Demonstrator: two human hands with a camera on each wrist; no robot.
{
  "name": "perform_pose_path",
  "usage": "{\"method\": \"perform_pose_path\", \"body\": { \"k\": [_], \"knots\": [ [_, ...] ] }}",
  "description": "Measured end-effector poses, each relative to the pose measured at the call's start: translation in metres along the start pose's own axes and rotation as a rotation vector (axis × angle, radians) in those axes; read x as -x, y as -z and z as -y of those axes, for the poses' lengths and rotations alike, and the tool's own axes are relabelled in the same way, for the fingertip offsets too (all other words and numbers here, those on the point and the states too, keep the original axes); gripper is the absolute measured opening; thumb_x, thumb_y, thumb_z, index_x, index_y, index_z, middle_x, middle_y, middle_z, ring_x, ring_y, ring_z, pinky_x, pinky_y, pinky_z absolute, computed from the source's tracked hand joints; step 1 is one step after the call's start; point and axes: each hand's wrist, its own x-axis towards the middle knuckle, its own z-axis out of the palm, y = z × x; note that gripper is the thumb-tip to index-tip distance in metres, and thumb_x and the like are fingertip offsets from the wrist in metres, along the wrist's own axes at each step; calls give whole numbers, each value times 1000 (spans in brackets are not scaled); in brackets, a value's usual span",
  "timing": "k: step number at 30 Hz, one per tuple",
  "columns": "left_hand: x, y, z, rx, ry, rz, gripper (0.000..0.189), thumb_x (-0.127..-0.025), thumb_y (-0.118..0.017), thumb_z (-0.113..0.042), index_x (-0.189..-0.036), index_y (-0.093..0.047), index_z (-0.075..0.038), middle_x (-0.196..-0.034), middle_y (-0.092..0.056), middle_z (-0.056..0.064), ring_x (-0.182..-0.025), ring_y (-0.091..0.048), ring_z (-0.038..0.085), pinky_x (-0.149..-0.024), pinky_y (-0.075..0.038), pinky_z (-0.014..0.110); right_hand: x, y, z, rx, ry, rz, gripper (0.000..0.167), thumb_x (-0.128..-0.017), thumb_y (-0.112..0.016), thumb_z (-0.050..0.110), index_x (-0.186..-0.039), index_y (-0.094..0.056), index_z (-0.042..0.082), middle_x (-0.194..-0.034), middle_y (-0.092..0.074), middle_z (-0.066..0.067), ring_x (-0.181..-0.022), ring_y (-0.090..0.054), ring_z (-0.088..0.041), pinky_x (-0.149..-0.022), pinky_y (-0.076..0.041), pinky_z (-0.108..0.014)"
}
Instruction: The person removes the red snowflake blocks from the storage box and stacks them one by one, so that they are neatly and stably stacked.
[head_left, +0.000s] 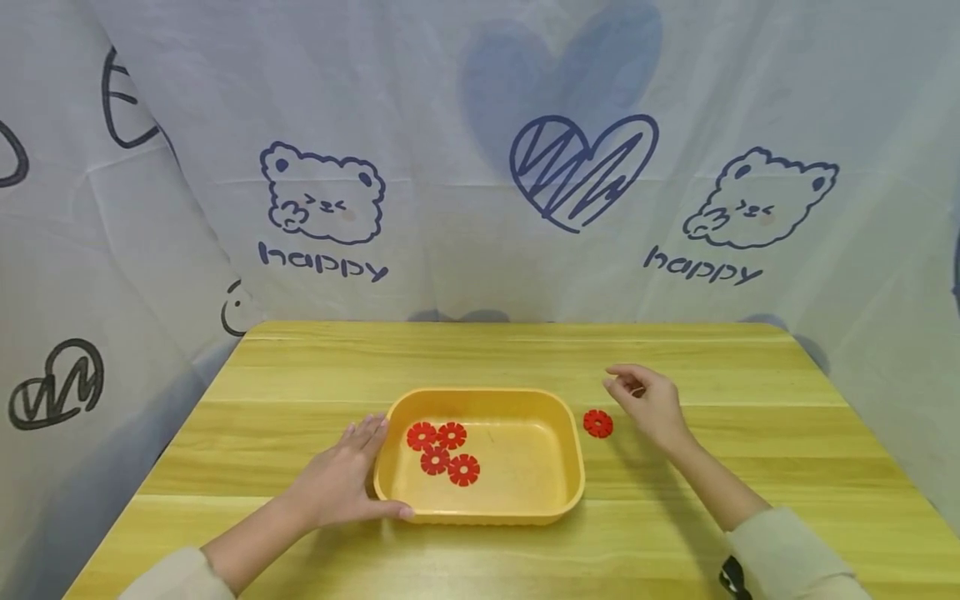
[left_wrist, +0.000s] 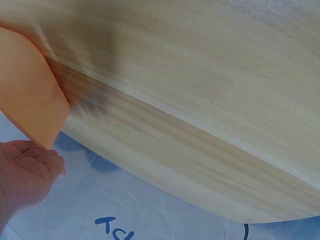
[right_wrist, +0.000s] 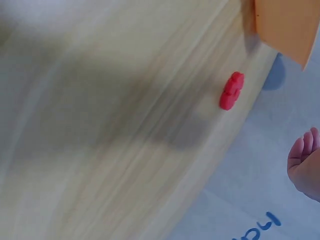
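A pale cloth (head_left: pixel 150 275) bearing a dark scribbled heart (head_left: pixel 56 387) hangs at far left, beside a wood-grain tabletop (head_left: pixel 510 358). A light left sleeve (head_left: pixel 180 577) leads to a person's left hand (head_left: pixel 341 475), its fingers laid against the left end of a yellow tray (head_left: pixel 487 517) and its thumb spread apart along the near rim. The left wrist view also shows fingers at the tray's edge. Above, a drawn bear (head_left: pixel 322 196) is captioned "happy." Inside the tray, which sits on the tabletop, four red notched discs (head_left: pixel 442 458) lie clustered in the left half; a blue heart (head_left: pixel 585 171) marks the cloth beyond. A lone red disc (head_left: pixel 597 431) rests on the tabletop just outside the tray's right end. Immediately to its right, the right hand (head_left: pixel 651 408) hovers, fingers loosely bent, thumb and forefinger near each other with nothing visible between them; the right wrist view shows the hand apart from the disc. At right, a second bear (head_left: pixel 765 200) appears above a light right sleeve (head_left: pixel 795 554), with a dark object (head_left: pixel 733 577) at its cuff.
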Motion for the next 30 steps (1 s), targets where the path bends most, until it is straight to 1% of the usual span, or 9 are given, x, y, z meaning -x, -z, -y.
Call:
{"method": "perform_pose_path", "body": {
  "k": [5, 11, 13, 19, 26, 30],
  "knots": [
    [0, -1, 1, 1, -4, -3, 119, -65, -53, -81, -138, -33, 11, -144, -33, 28, -132, -36, 42, -105, -37, 49, -2, -4, 11, -27, 41, 23, 20, -85, -65, 7, -101, -67, -5, -80, -65, -14, -67, -50, 4, -60, -48, -12],
    [0, -1, 0, 1, -20, -28, 119, -65, -53, -81, -136, -36, 12, -143, -35, 29, -131, -38, 42, -104, -39, 49, -5, -13, 22, -38, 38, 66, 20, -84, -66, 6, -101, -67, -5, -78, -64, -13, -66, -50, 3, -61, -48, -12],
    [0, -1, 0, 0, -18, -24, 118, -65, -53, -81, -136, -36, 12, -143, -35, 29, -131, -38, 42, -104, -39, 49, -6, -16, 26, -39, 45, 73, 19, -84, -66, 6, -100, -67, -5, -78, -64, -13, -66, -50, 1, -61, -48, -12],
    [2, -1, -1, -10, -1, -1, 118, -65, -54, -81, -137, -35, 11, -144, -34, 28, -131, -37, 43, -103, -40, 50, -2, -28, 35, -60, 68, 122, 19, -83, -67, 6, -99, -68, -4, -77, -65, -12, -66, -51, -1, -59, -48, -13],
    [1, -1, -1, -28, -16, -21, 119, -65, -51, -82, -135, -38, 12, -142, -36, 29, -130, -39, 42, -104, -40, 48, 2, -43, 41, -131, 100, 184, 21, -83, -68, 8, -99, -67, -5, -76, -65, -11, -65, -51, 0, -58, -47, -15],
    [0, 0, -1, -24, -13, -15, 118, -65, -52, -82, -136, -37, 12, -142, -35, 29, -131, -38, 42, -104, -40, 48, 5, -52, 46, -154, 100, 227, 23, -82, -69, 8, -99, -66, -7, -75, -64, -11, -65, -51, -2, -58, -47, -16]
  ]
}}
